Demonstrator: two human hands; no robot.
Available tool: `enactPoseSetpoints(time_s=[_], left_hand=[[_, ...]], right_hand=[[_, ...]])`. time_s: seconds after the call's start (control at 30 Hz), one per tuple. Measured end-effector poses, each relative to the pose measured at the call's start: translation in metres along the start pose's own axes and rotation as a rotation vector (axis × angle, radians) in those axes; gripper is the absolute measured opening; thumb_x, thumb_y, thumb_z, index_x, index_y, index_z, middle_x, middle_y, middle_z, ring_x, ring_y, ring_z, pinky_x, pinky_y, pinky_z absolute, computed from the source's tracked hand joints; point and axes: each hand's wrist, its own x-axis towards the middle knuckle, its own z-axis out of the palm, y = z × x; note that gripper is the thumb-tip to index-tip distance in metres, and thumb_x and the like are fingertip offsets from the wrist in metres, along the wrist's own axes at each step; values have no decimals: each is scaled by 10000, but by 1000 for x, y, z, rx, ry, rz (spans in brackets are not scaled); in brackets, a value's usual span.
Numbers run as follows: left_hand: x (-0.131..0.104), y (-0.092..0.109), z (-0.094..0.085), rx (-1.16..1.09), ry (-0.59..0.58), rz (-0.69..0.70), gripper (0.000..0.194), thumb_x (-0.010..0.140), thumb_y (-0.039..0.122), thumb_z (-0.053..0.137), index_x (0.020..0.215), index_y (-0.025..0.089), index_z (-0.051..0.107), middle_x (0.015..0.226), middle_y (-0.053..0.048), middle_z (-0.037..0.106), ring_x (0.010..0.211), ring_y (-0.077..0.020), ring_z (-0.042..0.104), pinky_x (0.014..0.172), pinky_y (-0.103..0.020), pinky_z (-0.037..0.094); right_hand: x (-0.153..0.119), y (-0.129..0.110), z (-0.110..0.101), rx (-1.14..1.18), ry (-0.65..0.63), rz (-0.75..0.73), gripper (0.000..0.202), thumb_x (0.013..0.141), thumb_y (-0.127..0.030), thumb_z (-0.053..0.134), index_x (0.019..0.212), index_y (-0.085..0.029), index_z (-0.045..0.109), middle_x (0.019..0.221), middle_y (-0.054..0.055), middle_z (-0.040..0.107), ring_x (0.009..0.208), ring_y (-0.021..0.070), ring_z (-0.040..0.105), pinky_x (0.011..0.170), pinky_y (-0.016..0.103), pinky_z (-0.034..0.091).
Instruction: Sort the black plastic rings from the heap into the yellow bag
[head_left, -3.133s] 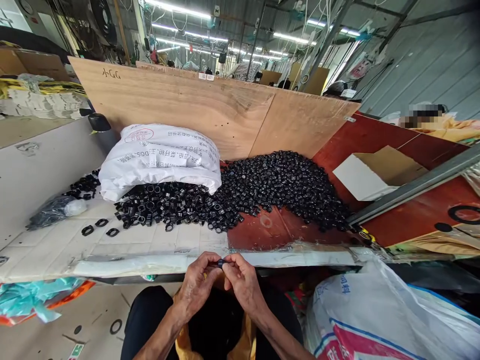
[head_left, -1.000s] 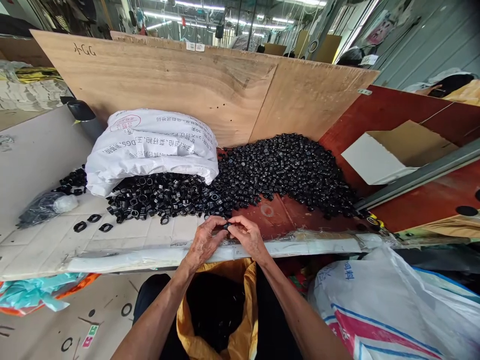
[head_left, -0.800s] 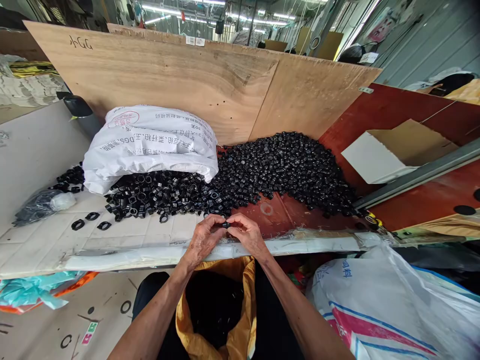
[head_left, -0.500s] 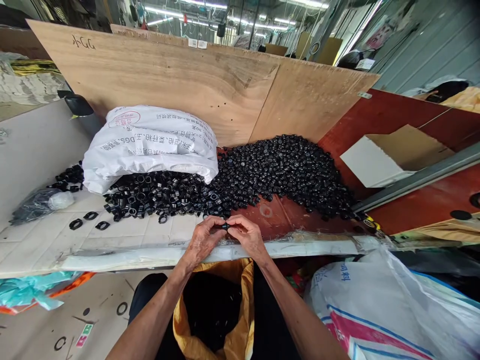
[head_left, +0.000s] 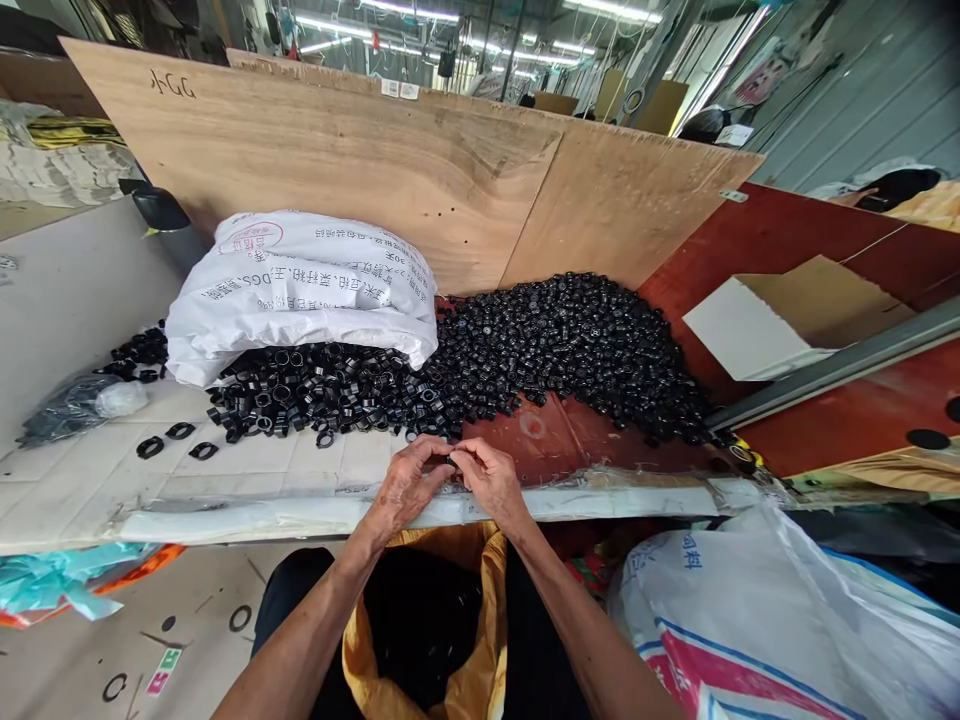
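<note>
My left hand (head_left: pixel 409 482) and my right hand (head_left: pixel 491 484) meet at the table's front edge. Both are closed, fingertips pinching one small black plastic part (head_left: pixel 451 459) between them; the fingers cover most of it. Beyond my left hand lies a heap of black plastic rings (head_left: pixel 330 395). A larger mound of small black cap-like parts (head_left: pixel 570 345) spreads behind my right hand. Below my wrists, an orange-yellow sack (head_left: pixel 360 650) stands with its mouth spread, dark inside with a few glints.
A white printed sack (head_left: pixel 300 285) rests on the rings. Several loose rings (head_left: pixel 180 431) and a dark plastic bag (head_left: pixel 64 410) lie on the left. Plywood (head_left: pixel 360 160) walls the back. A cardboard box (head_left: pixel 780 310) and metal bar (head_left: pixel 825 370) are right; a white bag (head_left: pixel 697 600) stands below.
My right fingers have shifted slightly over the small black part, which now shows less. The hands otherwise stay in the same place.
</note>
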Motion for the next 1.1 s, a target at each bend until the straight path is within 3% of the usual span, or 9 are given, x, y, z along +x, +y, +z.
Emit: enactPoseSetpoints(time_s=[0.1,0.27,0.37,0.47,0.63,0.8,0.9,1.0,1.1], left_hand=[[0,-3,1,-19,20,-8,166,928,189,695,1089,220,719,1113,-55,703,1021,-183,693,929,-320,563],[0,-6,2,-24,66,-33,176,914,172,706,1082,222,718,1119,-55,709,1032,-189,689,935,-328,555],[0,-7,2,-19,66,-23,171,916,177,710,1080,223,722,1123,-55,711,1038,-189,692,945,-333,551],[0,-8,2,-24,58,-17,166,930,195,706,1091,228,722,1132,-57,710,1044,-190,696,943,-332,556],[-1,-8,3,-27,65,0,166,934,198,701,1096,228,724,1126,-59,716,1028,-191,704,924,-329,570],[-1,-7,1,-11,61,6,162,927,183,695,1081,219,725,1118,-61,720,1039,-194,699,947,-338,560],[-1,-5,0,-26,37,-10,140,930,202,692,1066,213,725,1106,-60,716,1023,-189,695,927,-325,559],[-1,-4,1,-56,17,-29,138,930,215,690,1062,212,729,1091,-56,713,996,-183,693,904,-314,561],[-1,-5,3,-98,36,-65,156,928,214,689,1078,211,730,1104,-61,712,999,-187,697,901,-317,567]], right_hand=[[0,-2,-4,68,-19,3,192,939,-390,669,930,-207,724,714,-14,625,553,120,561,535,230,474],[0,1,-8,196,-37,-41,193,899,-329,705,1054,-232,766,1079,67,687,897,183,682,755,277,583],[0,5,-6,242,-5,46,250,867,-326,744,1102,-242,719,1001,38,693,788,163,672,723,280,598],[-1,7,-5,247,7,89,215,856,-351,770,1026,-237,705,947,20,689,731,156,677,693,275,605],[0,3,-3,164,-7,88,199,897,-412,721,951,-221,713,829,15,719,646,172,714,636,274,600],[2,-2,-1,-38,-1,0,233,964,-403,635,830,-215,664,560,-36,624,481,137,610,575,251,513],[3,-3,1,-118,40,-54,293,974,-389,615,740,-214,638,598,-21,626,491,122,577,583,251,496],[1,-4,2,-85,125,-62,196,935,-397,669,862,-215,681,700,-14,650,508,120,571,546,247,495],[-2,-6,1,30,82,-47,187,949,-398,643,986,-223,698,814,9,673,579,137,630,563,255,544]])
